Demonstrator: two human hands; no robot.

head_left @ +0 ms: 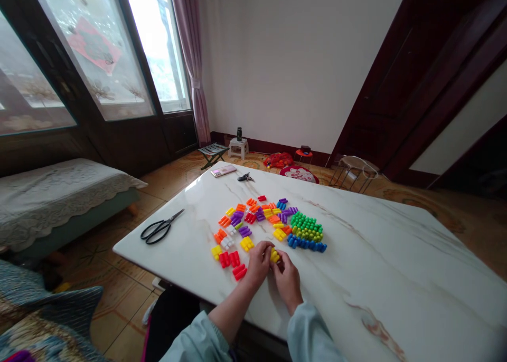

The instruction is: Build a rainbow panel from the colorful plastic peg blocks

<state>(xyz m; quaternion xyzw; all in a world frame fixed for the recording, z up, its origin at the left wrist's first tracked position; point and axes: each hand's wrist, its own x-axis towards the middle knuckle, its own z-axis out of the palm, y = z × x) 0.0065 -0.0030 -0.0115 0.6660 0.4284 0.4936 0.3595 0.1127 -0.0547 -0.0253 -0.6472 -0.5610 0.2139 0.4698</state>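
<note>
Nearest, pale sleeves (pixel 315 330): on both our arms, the left one ending partway up the forearm.
Left hand (pixel 259 262): our fingers bend inward, pinching one side of a yellow piece (pixel 274 255).
Right hand (pixel 288 283): our fingertips close on that same piece, so we have it between both hands, over the marbled table (pixel 380 256).
Red pieces (pixel 234 259): near our left hand, to its left.
Blue row (pixel 307 244): beyond our right hand, with packed green rows (pixel 307 225) just behind.
Scissors (pixel 160 230): well apart to our left, blades pointing away from us.
Mixed pieces (pixel 246 232): purple, orange, yellow and white, scattered beyond our hands.
Black cutters (pixel 245 177): farther on, near the phone (pixel 224 170).
Floor: we see a white stool (pixel 238 148) beside a folding stool (pixel 214 151).
</note>
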